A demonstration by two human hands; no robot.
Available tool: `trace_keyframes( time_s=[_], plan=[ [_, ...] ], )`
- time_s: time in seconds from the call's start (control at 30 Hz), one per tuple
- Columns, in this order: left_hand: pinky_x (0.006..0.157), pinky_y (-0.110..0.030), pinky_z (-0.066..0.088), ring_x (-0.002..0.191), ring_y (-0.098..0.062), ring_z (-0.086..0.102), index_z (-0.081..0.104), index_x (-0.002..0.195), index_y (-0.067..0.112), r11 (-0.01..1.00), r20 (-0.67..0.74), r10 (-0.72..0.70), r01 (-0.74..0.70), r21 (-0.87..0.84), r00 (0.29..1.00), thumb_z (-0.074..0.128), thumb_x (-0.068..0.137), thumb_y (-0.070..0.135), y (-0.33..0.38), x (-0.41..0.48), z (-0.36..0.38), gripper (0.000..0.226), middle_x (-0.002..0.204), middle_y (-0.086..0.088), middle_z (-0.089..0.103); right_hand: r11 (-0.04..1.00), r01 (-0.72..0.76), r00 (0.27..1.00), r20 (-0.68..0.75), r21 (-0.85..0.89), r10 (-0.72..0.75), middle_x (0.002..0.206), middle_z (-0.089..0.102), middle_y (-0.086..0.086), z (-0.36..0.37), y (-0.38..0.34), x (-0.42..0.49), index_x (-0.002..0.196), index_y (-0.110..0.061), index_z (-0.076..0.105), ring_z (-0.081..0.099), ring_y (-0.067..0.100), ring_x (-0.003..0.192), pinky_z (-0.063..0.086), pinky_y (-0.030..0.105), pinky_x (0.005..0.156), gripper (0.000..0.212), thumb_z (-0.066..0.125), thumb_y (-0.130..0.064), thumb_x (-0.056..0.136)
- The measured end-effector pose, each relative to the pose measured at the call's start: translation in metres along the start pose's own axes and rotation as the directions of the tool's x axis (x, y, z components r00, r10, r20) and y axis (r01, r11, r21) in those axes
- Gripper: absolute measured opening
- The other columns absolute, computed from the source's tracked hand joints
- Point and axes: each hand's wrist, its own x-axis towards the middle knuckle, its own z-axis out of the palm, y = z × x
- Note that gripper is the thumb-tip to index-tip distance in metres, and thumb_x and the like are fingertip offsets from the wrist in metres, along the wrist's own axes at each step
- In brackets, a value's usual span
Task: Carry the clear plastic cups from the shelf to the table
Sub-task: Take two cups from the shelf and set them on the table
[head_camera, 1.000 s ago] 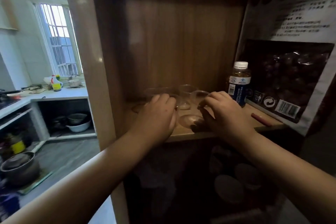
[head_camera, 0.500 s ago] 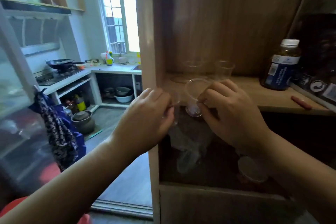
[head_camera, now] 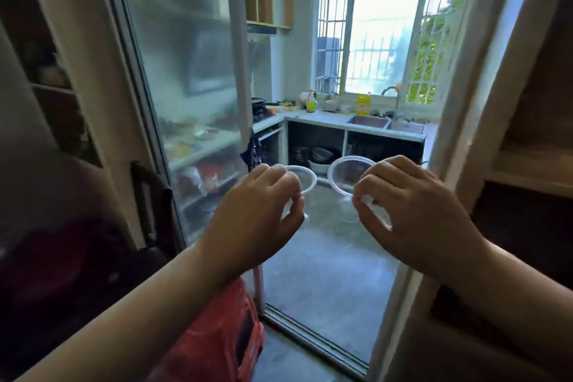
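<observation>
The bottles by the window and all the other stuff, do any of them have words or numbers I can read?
None can be read.
Yellow bottle on the counter by the sink: label too small and blurred.
White bottle beside it: label too blurred.
Red bag on the floor: no print shows.
Clear cups in the left hand and right hand: plain, no text.

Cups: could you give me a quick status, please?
Left hand pinching one clear cup by the rim. Right hand pinching the other cup. Both off the shelf, table not in view.
</observation>
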Motion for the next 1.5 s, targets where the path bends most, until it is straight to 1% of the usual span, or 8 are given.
trace_keyframes(
  time_s=[0.27, 0.43, 0.6, 0.7, 0.83, 0.97, 1.27, 1.5],
  plan=[
    [0.068, -0.035, 0.040, 0.076, -0.024, 0.049, 0.056, 0.077, 0.008, 0.964, 0.001, -0.199, 0.196, 0.182, 0.980, 0.059, 0.081, 0.016, -0.178, -0.127, -0.132, 0.009, 0.076, -0.007, 0.055, 0.952, 0.186, 0.982, -0.013, 0.243, -0.188, 0.084, 0.063, 0.002, 0.116, -0.195, 0.124, 0.081, -0.013, 0.063, 0.055, 0.025, 0.084, 0.047, 0.034, 0.078, 0.011, 0.054, -0.019, 0.085],
    [0.061, -0.028, 0.039, 0.071, -0.014, 0.044, 0.056, 0.077, 0.011, 0.873, -0.046, -0.387, 0.382, 0.303, 0.921, 0.054, 0.084, 0.021, -0.257, -0.221, -0.218, 0.012, 0.073, 0.001, 0.052, 0.831, 0.297, 0.952, -0.079, 0.469, -0.296, 0.086, 0.064, -0.002, 0.182, -0.328, 0.194, 0.080, -0.016, 0.063, 0.055, 0.021, 0.085, 0.046, 0.031, 0.077, 0.019, 0.049, -0.027, 0.086],
    [0.060, -0.027, 0.038, 0.070, -0.014, 0.043, 0.055, 0.075, 0.011, 0.742, -0.128, -0.529, 0.530, 0.410, 0.839, 0.053, 0.085, 0.019, -0.310, -0.298, -0.276, 0.012, 0.072, 0.005, 0.048, 0.693, 0.402, 0.896, -0.102, 0.598, -0.432, 0.091, 0.062, -0.008, 0.229, -0.433, 0.245, 0.086, -0.021, 0.060, 0.050, 0.013, 0.091, 0.033, 0.020, 0.081, 0.016, 0.047, -0.031, 0.085],
    [0.062, -0.024, 0.035, 0.071, -0.013, 0.043, 0.053, 0.076, 0.014, 0.669, -0.167, -0.591, 0.596, 0.444, 0.789, 0.051, 0.086, 0.021, -0.335, -0.334, -0.292, 0.012, 0.074, 0.007, 0.046, 0.607, 0.460, 0.851, -0.126, 0.648, -0.511, 0.094, 0.062, -0.008, 0.256, -0.480, 0.264, 0.089, -0.023, 0.060, 0.051, 0.013, 0.093, 0.039, 0.025, 0.081, 0.017, 0.045, -0.032, 0.087],
    [0.063, -0.020, 0.031, 0.071, -0.011, 0.041, 0.052, 0.075, 0.016, 0.593, -0.193, -0.658, 0.659, 0.463, 0.728, 0.049, 0.085, 0.023, -0.375, -0.361, -0.294, 0.013, 0.073, 0.006, 0.048, 0.528, 0.494, 0.813, -0.152, 0.691, -0.562, 0.094, 0.063, -0.006, 0.296, -0.519, 0.286, 0.091, -0.020, 0.061, 0.053, 0.017, 0.094, 0.046, 0.031, 0.081, 0.009, 0.055, -0.024, 0.086],
    [0.062, -0.022, 0.034, 0.071, -0.012, 0.042, 0.052, 0.073, 0.016, 0.545, -0.206, -0.683, 0.677, 0.495, 0.701, 0.052, 0.083, 0.019, -0.430, -0.368, -0.287, 0.011, 0.072, 0.005, 0.048, 0.480, 0.504, 0.787, -0.153, 0.718, -0.598, 0.095, 0.063, -0.005, 0.347, -0.539, 0.321, 0.093, -0.019, 0.062, 0.054, 0.016, 0.095, 0.043, 0.029, 0.087, 0.008, 0.059, -0.022, 0.085],
    [0.062, -0.019, 0.031, 0.071, -0.013, 0.046, 0.054, 0.074, 0.015, 0.475, -0.205, -0.737, 0.710, 0.521, 0.644, 0.053, 0.084, 0.016, -0.594, -0.345, -0.258, 0.010, 0.072, 0.004, 0.051, 0.433, 0.506, 0.725, -0.096, 0.746, -0.682, 0.098, 0.064, -0.005, 0.485, -0.557, 0.423, 0.098, -0.021, 0.064, 0.055, 0.016, 0.095, 0.046, 0.029, 0.082, 0.015, 0.062, -0.020, 0.083],
    [0.062, -0.020, 0.033, 0.070, -0.012, 0.044, 0.055, 0.074, 0.014, 0.430, -0.215, -0.778, 0.749, 0.505, 0.591, 0.057, 0.083, 0.014, -0.698, -0.365, -0.248, 0.008, 0.071, 0.006, 0.050, 0.384, 0.428, 0.717, -0.048, 0.818, -0.696, 0.096, 0.065, -0.004, 0.581, -0.606, 0.484, 0.098, -0.018, 0.067, 0.056, 0.020, 0.093, 0.051, 0.038, 0.073, 0.019, 0.066, -0.012, 0.080]
  ],
)
